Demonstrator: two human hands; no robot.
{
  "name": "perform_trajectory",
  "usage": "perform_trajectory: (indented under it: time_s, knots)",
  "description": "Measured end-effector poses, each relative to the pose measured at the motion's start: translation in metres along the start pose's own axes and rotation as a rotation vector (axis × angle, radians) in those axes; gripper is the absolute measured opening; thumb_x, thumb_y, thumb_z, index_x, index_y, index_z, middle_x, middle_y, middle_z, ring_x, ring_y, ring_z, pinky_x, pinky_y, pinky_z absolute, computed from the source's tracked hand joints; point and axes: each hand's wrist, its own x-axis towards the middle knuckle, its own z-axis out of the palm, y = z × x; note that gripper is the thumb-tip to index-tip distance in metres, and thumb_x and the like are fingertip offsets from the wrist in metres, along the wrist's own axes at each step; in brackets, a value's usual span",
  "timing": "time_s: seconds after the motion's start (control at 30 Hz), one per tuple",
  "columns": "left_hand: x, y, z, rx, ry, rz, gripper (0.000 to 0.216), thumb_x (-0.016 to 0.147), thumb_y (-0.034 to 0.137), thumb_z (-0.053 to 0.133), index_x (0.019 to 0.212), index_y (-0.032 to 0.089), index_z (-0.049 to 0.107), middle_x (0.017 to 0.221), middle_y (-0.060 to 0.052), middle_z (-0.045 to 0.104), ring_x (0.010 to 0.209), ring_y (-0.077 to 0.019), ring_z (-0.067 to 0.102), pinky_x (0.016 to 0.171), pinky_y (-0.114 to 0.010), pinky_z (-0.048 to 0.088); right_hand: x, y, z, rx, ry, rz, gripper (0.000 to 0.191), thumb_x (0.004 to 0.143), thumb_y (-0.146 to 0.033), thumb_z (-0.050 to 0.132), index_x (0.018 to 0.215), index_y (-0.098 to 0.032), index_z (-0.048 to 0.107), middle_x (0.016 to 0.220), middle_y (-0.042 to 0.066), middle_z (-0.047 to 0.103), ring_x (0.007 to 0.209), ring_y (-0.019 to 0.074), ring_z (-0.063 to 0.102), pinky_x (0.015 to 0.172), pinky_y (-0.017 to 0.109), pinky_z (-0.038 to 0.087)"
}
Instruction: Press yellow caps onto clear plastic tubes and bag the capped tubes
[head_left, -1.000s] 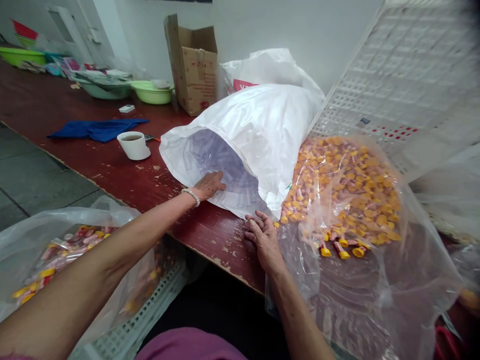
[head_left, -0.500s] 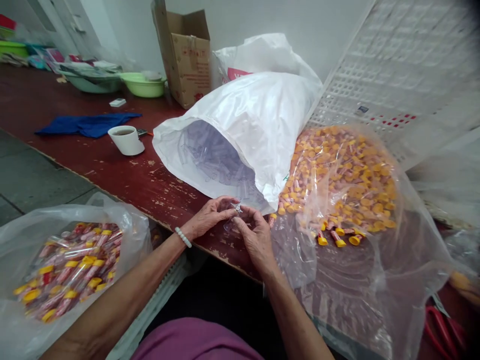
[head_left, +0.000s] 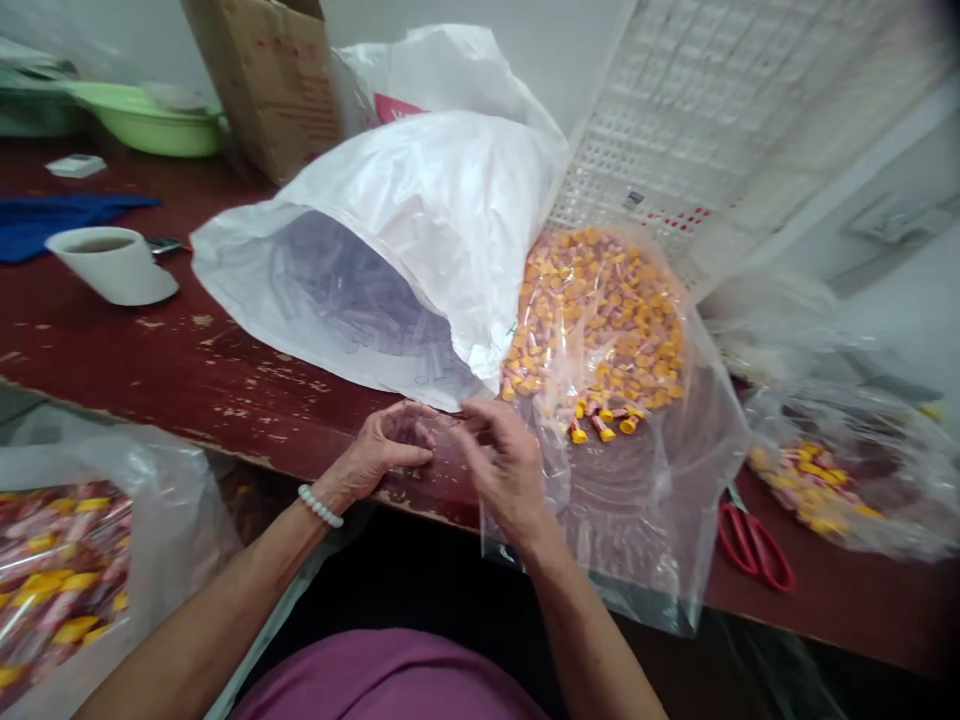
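Observation:
My left hand (head_left: 379, 448), with a beaded bracelet at its wrist, is curled around a clear plastic tube (head_left: 414, 432) just above the table's front edge. My right hand (head_left: 504, 455) is close by on the right, its fingers bent and smeared by motion; whether anything is in them cannot be made out. Just beyond both hands lies a white sack (head_left: 420, 200), its mouth facing me, with many clear plastic tubes (head_left: 352, 300) inside. To the right, a clear plastic bag (head_left: 630, 520) holds a heap of small yellow-capped tubes (head_left: 600, 320), several loose near its mouth.
At lower left, a bag (head_left: 172, 500) holds larger filled tubes (head_left: 67, 570). Red-handled scissors (head_left: 754, 545) and another bag (head_left: 900, 470) lie right. A white cup (head_left: 112, 265), blue cloth (head_left: 45, 225), green basin (head_left: 154, 125) and cardboard box (head_left: 274, 90) stand left; a white crate (head_left: 720, 130) leans behind.
The view has turned right, bringing the scissors and right-hand bag into fuller sight. My hands, earlier together over a clear piece, are now slightly apart, the right one moving.

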Motion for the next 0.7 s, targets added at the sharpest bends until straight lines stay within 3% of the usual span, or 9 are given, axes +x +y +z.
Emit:
perform_trajectory:
  time_s: [0.1, 0.13, 0.23, 0.33, 0.4, 0.5, 0.6, 0.7]
  knots:
    - [0.001, -0.001, 0.005, -0.022, 0.057, 0.030, 0.035, 0.060, 0.019, 0.078, 0.089, 0.016, 0.058, 0.075, 0.001, 0.065, 0.070, -0.0141, 0.063, 0.063, -0.023, 0.050, 0.004, 0.031, -0.063, -0.227, 0.381, 0.063, 0.021, 0.086, -0.032, 0.050, 0.098, -0.019, 0.061, 0.091, 0.004, 0.065, 0.079, 0.0141, 0.060, 0.075, 0.029, 0.048]
    - [0.001, -0.001, 0.007, -0.031, 0.060, 0.029, 0.033, 0.062, 0.021, 0.077, 0.087, 0.016, 0.057, 0.075, 0.001, 0.065, 0.071, -0.0142, 0.064, 0.065, -0.024, 0.051, 0.005, 0.047, -0.081, -0.334, 0.431, 0.132, 0.023, 0.085, -0.034, 0.050, 0.098, -0.017, 0.060, 0.089, 0.005, 0.065, 0.078, 0.0149, 0.059, 0.074, 0.031, 0.048]
    - [-0.001, 0.000, 0.016, -0.041, 0.026, 0.008, 0.027, 0.068, 0.026, 0.074, 0.087, 0.016, 0.057, 0.076, 0.001, 0.064, 0.068, -0.0139, 0.065, 0.066, -0.025, 0.051, 0.006, 0.096, -0.111, -0.490, 0.324, 0.215, 0.024, 0.076, -0.036, 0.060, 0.084, -0.015, 0.064, 0.081, 0.007, 0.066, 0.077, 0.0187, 0.058, 0.078, 0.036, 0.046]
    - [-0.005, 0.001, 0.029, 0.013, 0.004, 0.031, 0.028, 0.068, 0.029, 0.073, 0.087, 0.016, 0.056, 0.078, 0.001, 0.062, 0.065, -0.0133, 0.063, 0.059, -0.025, 0.050, 0.001, 0.121, -0.111, -0.482, 0.280, 0.212, 0.024, 0.073, -0.038, 0.063, 0.078, -0.015, 0.066, 0.083, 0.009, 0.067, 0.085, 0.0223, 0.058, 0.087, 0.041, 0.042]
    - [-0.008, 0.002, 0.036, 0.103, 0.011, 0.052, 0.029, 0.068, 0.030, 0.073, 0.086, 0.016, 0.056, 0.081, -0.001, 0.062, 0.065, -0.0127, 0.061, 0.054, -0.023, 0.048, -0.006, 0.116, -0.105, -0.471, 0.318, 0.231, 0.030, 0.078, -0.042, 0.057, 0.085, -0.014, 0.066, 0.089, 0.011, 0.068, 0.088, 0.0230, 0.058, 0.088, 0.042, 0.042]
    - [-0.014, 0.006, 0.043, 0.285, 0.026, 0.111, 0.028, 0.067, 0.028, 0.073, 0.085, 0.015, 0.057, 0.080, -0.002, 0.063, 0.070, -0.0134, 0.059, 0.058, -0.023, 0.047, -0.015, 0.077, -0.095, -0.382, 0.305, 0.201, 0.032, 0.086, -0.042, 0.051, 0.100, -0.016, 0.063, 0.099, 0.009, 0.066, 0.090, 0.0204, 0.060, 0.085, 0.038, 0.045]
    - [-0.020, 0.012, 0.049, 0.458, 0.003, 0.179, 0.023, 0.069, 0.024, 0.071, 0.087, 0.014, 0.060, 0.084, -0.003, 0.063, 0.078, -0.0148, 0.059, 0.069, -0.025, 0.047, -0.022, 0.026, -0.079, -0.228, 0.080, -0.017, 0.018, 0.089, -0.029, 0.050, 0.098, -0.022, 0.064, 0.100, 0.005, 0.063, 0.095, 0.0172, 0.058, 0.086, 0.033, 0.045]
    - [-0.027, 0.019, 0.055, 0.554, -0.053, 0.184, 0.022, 0.072, 0.024, 0.068, 0.091, 0.015, 0.062, 0.088, -0.004, 0.064, 0.078, -0.0151, 0.058, 0.070, -0.025, 0.045, -0.027, -0.006, -0.059, -0.161, -0.097, -0.141, 0.015, 0.089, -0.020, 0.049, 0.096, -0.022, 0.062, 0.096, 0.004, 0.061, 0.092, 0.0148, 0.058, 0.083, 0.029, 0.046]
